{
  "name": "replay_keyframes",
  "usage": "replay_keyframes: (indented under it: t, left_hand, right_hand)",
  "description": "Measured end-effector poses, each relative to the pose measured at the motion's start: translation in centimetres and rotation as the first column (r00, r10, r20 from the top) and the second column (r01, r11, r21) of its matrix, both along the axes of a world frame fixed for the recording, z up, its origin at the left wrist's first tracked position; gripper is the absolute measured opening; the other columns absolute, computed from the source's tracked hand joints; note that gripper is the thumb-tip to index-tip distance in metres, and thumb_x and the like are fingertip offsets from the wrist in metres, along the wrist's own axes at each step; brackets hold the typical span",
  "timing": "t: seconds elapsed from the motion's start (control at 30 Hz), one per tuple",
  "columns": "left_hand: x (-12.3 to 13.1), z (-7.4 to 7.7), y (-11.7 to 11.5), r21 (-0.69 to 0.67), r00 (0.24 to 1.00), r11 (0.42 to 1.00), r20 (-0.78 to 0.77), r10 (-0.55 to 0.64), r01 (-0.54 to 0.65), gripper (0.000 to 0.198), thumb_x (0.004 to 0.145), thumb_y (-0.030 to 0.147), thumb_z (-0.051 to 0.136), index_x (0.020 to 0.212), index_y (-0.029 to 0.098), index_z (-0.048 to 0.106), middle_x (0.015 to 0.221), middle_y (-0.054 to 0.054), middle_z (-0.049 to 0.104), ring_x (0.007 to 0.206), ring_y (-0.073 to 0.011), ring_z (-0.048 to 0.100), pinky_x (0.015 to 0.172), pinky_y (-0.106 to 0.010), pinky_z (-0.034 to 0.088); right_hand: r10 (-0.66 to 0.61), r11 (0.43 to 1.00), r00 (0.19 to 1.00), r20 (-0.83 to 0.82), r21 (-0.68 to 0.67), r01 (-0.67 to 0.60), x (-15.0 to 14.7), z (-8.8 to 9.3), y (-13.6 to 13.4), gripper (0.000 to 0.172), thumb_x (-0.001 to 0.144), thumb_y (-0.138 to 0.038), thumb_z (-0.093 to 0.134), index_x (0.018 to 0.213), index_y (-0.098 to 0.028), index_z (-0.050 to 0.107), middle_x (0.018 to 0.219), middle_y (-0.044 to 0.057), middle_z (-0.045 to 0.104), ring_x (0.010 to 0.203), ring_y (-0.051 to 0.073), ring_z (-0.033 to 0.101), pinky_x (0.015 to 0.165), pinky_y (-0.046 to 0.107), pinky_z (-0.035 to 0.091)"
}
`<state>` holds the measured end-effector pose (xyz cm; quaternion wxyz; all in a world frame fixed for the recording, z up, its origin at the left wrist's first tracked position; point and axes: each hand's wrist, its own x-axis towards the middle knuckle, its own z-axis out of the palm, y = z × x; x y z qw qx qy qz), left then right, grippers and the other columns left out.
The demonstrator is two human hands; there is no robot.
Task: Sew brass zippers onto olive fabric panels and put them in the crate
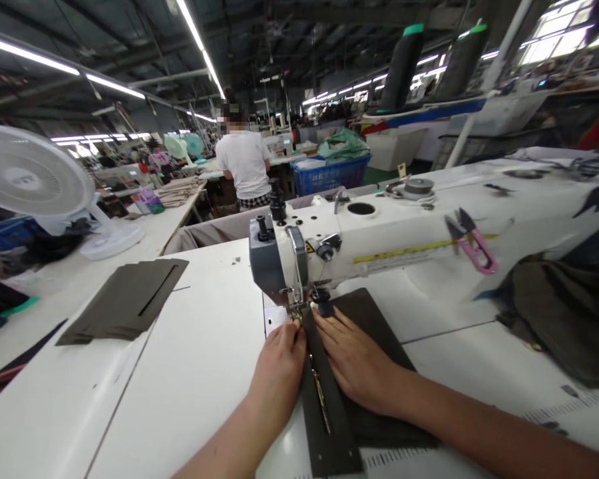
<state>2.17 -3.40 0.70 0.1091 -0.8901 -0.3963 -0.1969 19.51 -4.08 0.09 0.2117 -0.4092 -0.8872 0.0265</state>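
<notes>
A dark fabric panel (374, 332) with a zipper strip (324, 406) lies on the white sewing table, running under the presser foot (295, 307) of a white sewing machine (379, 239). My left hand (279, 366) rests on the strip's left edge, fingers curled together and pressing down near the needle. My right hand (352, 356) lies flat on the fabric to the right of the zipper, fingers stretched toward the foot.
A stack of dark cut panels (127, 299) sits at the left of the table. Pink thread snips (474, 246) lie on the machine arm. Dark cloth (564, 313) is heaped at right. A white fan (34, 179) stands left; a person in white (244, 163) works ahead.
</notes>
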Motion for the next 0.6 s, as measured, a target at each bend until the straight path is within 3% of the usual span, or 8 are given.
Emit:
replay_keyframes:
  t: [0.33,0.5,0.6]
  left_hand:
    - [-0.2,0.4,1.4,-0.165,0.996,0.985,0.069,0.063,-0.051,0.021,0.085,0.007,0.043,0.099,0.012,0.058,0.095,-0.01,0.058,0.086,-0.0197,0.059,0.077,-0.033,0.052]
    - [-1.5,0.9,-0.7,-0.179,0.992,0.98,0.101,-0.071,0.089,0.033,0.08,0.006,0.048,0.111,0.015,0.055,0.111,-0.011,0.058,0.1,-0.0228,0.057,0.085,-0.038,0.05]
    - [-1.9,1.3,-2.4,-0.167,0.987,0.979,0.122,-0.102,0.121,0.033,0.079,0.007,0.051,0.11,0.015,0.056,0.115,-0.01,0.059,0.106,-0.0247,0.055,0.088,-0.041,0.049]
  right_hand:
    - [0.032,0.999,0.993,-0.111,-0.019,-0.034,0.2,0.5,1.9,0.045,0.082,-0.012,0.04,0.127,-0.012,0.044,0.126,0.015,0.05,0.123,0.022,0.038,0.105,0.047,0.025]
    - [0.098,0.99,0.976,-0.193,0.119,-0.076,0.5,0.8,-2.6,0.041,0.075,-0.029,0.057,0.113,-0.012,0.055,0.117,0.016,0.055,0.113,0.026,0.047,0.098,0.047,0.036]
    - [0.179,0.927,0.971,-0.156,0.357,-0.114,0.0,0.3,-5.6,0.016,0.076,-0.022,0.059,0.088,-0.011,0.064,0.097,0.013,0.063,0.097,0.023,0.055,0.09,0.04,0.044]
